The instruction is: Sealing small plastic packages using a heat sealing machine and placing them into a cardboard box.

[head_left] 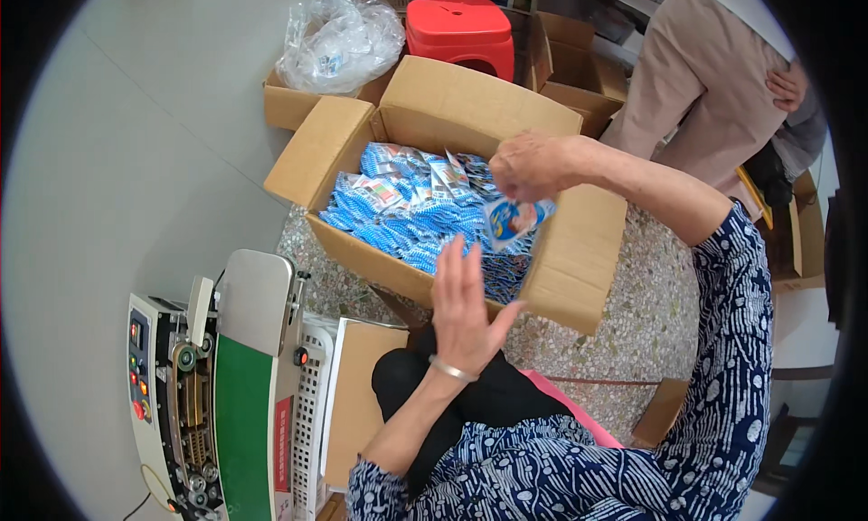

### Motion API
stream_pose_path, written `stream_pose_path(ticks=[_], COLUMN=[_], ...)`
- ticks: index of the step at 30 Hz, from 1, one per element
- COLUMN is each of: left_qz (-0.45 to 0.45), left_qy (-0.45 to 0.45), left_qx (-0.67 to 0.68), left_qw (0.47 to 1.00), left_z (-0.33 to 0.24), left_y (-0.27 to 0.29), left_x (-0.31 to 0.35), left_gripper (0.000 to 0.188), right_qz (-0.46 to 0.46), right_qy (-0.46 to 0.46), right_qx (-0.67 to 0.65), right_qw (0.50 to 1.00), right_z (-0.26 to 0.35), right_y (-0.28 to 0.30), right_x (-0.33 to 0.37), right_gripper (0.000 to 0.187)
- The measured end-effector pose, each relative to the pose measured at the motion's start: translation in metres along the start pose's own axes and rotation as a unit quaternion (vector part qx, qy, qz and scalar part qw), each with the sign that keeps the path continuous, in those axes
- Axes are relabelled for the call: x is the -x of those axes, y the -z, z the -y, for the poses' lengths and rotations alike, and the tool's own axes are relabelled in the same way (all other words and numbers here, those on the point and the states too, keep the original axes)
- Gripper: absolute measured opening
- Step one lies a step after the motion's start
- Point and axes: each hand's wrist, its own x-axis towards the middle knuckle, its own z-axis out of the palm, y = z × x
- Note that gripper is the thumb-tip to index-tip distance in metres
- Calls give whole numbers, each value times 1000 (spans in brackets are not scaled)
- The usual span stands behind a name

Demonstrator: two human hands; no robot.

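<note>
An open cardboard box (579, 259) stands before me with its flaps folded outward. Inside it lies a heap of small blue-and-white packets (398, 209), packed in close, overlapping layers. Above the box's right side, my right hand (533, 166) has its fingers closed on one packet (517, 221), which hangs tilted below them with a printed picture showing. My left hand (468, 317) is raised at the near edge of the box, fingers stretched out and thumb apart, holding nothing. It partly covers the box's near wall.
On the left stands a machine with a green belt (242, 421) and a button panel; a white plastic basket (312, 412) is beside it. Behind the box are a clear plastic bag (339, 46), a red stool (459, 34) and another carton (579, 69). A person in beige trousers (696, 78) is at the far right.
</note>
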Motion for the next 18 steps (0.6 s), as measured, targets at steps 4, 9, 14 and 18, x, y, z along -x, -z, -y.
stream_pose_path(ticks=[4,9,14,18], left_qz=[-36,-72,-149,-117], left_qy=[-36,25,294,337], left_qx=[-26,38,436,392], left_qw=[998,996,837,848], left_z=[16,35,52,66], left_y=[-20,-3,34,45], left_x=[-10,8,36,71], left_gripper=[59,32,19,23], right_qz=[84,10,-77,-109], right_qy=[7,-35,-174,-137], right_qx=[-51,-456,-47,-78], right_qw=[995,889,981,982], right_z=[46,31,-67,-81], right_y=[30,20,-56,-128], right_x=[-9,-16,-26,-34], right_gripper=[23,28,33,34])
